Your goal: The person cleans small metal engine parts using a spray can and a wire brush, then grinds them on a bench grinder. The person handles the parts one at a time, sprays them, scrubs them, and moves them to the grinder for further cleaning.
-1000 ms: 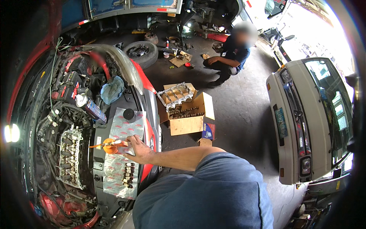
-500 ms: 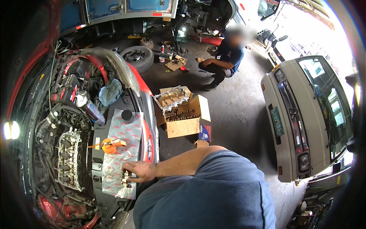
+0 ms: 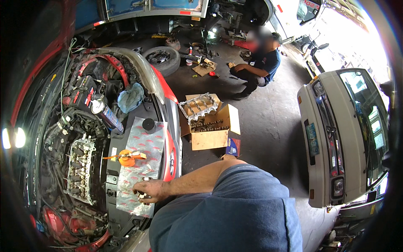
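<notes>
My right hand [image 3: 151, 191] is over the lower part of a silver printed sheet [image 3: 140, 168] on the car's front edge. Its fingers are curled around a small metal part [image 3: 143, 195], mostly covered, whose exact kind I cannot make out. A small shiny piece [image 3: 147, 179] shows just beyond the knuckles. Farther up the sheet are an orange round tool [image 3: 126, 158] with a thin spout and a black round cap [image 3: 148, 124]. To the left lies the opened engine's cylinder head [image 3: 81, 170]. My left hand is out of view.
A spray can [image 3: 107, 115] and blue cloth [image 3: 130, 98] rest on the engine bay. On the floor, an open carton [image 3: 210, 140] holds metal parts and a ladder-like casting [image 3: 198, 106]. A person [image 3: 265, 63] squats beyond, near a wheel [image 3: 161, 61]. A pale van [image 3: 348, 134] stands right.
The view has shifted, so the scene sits farther right. My right hand has moved a little leftward over the sheet, its fingers now curled more over the metal part.
</notes>
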`<state>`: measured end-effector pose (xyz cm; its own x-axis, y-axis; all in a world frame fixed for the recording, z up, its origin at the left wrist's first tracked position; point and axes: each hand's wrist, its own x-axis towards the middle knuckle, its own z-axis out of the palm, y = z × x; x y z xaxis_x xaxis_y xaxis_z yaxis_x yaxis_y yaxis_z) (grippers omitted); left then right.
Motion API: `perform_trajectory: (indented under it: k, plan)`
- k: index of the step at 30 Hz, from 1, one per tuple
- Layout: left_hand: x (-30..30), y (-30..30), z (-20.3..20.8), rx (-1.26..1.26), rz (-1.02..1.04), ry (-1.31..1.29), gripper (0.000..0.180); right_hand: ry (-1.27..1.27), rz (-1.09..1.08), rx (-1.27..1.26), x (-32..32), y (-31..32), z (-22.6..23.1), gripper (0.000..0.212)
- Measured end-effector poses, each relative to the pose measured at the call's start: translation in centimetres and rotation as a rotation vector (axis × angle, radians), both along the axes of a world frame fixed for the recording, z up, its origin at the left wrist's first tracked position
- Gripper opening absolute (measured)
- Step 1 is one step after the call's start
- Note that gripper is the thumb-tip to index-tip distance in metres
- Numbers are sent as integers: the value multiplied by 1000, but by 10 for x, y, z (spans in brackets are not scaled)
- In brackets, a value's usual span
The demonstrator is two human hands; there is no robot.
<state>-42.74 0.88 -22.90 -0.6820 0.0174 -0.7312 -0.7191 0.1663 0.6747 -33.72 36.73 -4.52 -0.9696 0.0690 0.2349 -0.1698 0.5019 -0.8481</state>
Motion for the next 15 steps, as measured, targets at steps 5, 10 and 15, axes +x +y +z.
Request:
perform_trajectory:
  k: [5,10,15]
  plan:
    - [5,-16,2,-27,37,-11,51,-68,69,-7,-4,3,-1,38]
    - [13,-36,4,-47,94,-19,52,-96,86,-16,-10,6,8,38]
    - [38,-87,9,-72,206,-32,53,-73,78,-39,-18,7,8,40]
